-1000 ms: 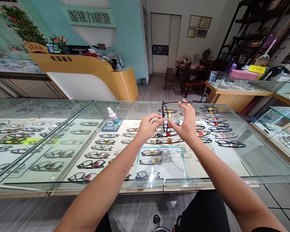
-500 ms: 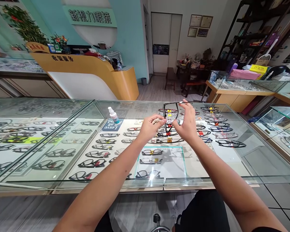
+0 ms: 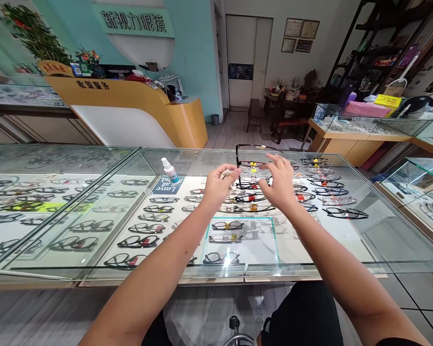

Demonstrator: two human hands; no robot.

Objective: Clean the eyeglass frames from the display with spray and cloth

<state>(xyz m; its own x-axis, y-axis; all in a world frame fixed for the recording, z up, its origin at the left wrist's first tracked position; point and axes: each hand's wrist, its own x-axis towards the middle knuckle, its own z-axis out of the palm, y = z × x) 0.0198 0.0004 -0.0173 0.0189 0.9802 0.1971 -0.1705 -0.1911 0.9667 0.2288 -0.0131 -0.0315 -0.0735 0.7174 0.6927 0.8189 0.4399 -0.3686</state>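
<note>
Head view: a black-clad knee [image 3: 304, 312] nearest, then a glass-topped table [image 3: 295, 252], then dark glasses [image 3: 237, 156] held up above it.

Just past the table's front edge I see spectacles [image 3: 228, 225] lined up under the glass, some inside a teal-bordered sheet [image 3: 259, 247]. Over them, the left hand [image 3: 218, 186] pinches the dark glasses by the rim, a pale cloth [image 3: 226, 174] bunched in its fingers; one temple points off to the right. Close by, the right hand [image 3: 279, 181] has thumb and fingers parted; whether it touches the glasses I can't tell. Farther over, a white spray bottle [image 3: 169, 169] stands on the tabletop by a blue card [image 3: 166, 186]. Beyond are a curved wooden counter [image 3: 187, 122], a pale door [image 3: 241, 89] and framed certificates [image 3: 293, 27].
</note>
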